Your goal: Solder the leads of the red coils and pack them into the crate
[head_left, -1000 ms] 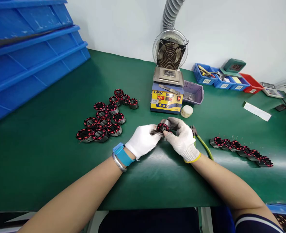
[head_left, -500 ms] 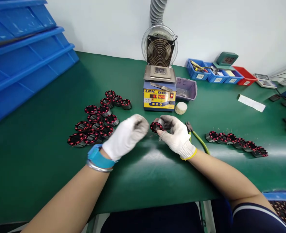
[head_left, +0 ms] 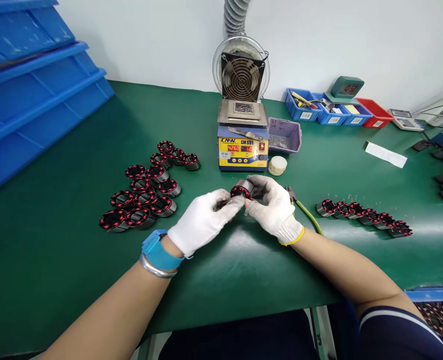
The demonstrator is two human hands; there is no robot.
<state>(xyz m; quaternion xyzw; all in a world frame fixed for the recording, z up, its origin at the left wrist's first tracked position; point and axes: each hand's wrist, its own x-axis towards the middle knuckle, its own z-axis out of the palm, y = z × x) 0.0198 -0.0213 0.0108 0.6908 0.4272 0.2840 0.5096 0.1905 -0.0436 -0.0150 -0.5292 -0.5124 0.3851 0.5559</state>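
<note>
A metal ring-shaped coil part (head_left: 243, 188) with red and black windings is held above the green table (head_left: 221, 280), in front of the yellow and blue heating unit (head_left: 243, 150). My right hand (head_left: 274, 205), in a white glove, grips it from the right with thumb and fingers. From the left, my left hand (head_left: 208, 217), also gloved, has its thumb and fingers closed at the part's lower left edge. Several similar coil parts (head_left: 146, 197) stand grouped to the left. A row of several more (head_left: 364, 216) lies at the right.
Green-handled cutters (head_left: 308, 216) lie just right of my right hand. Round white pads (head_left: 277, 165) and a purple bin (head_left: 285, 135) sit beside the unit. Blue bins (head_left: 303, 105), a red bin (head_left: 375, 114) and a clock (head_left: 348, 87) stand behind. Blue crates (head_left: 37, 100) fill the upper left.
My left hand has moved right and now touches the coil part. My right hand still holds the part. The whole view has shifted slightly.
</note>
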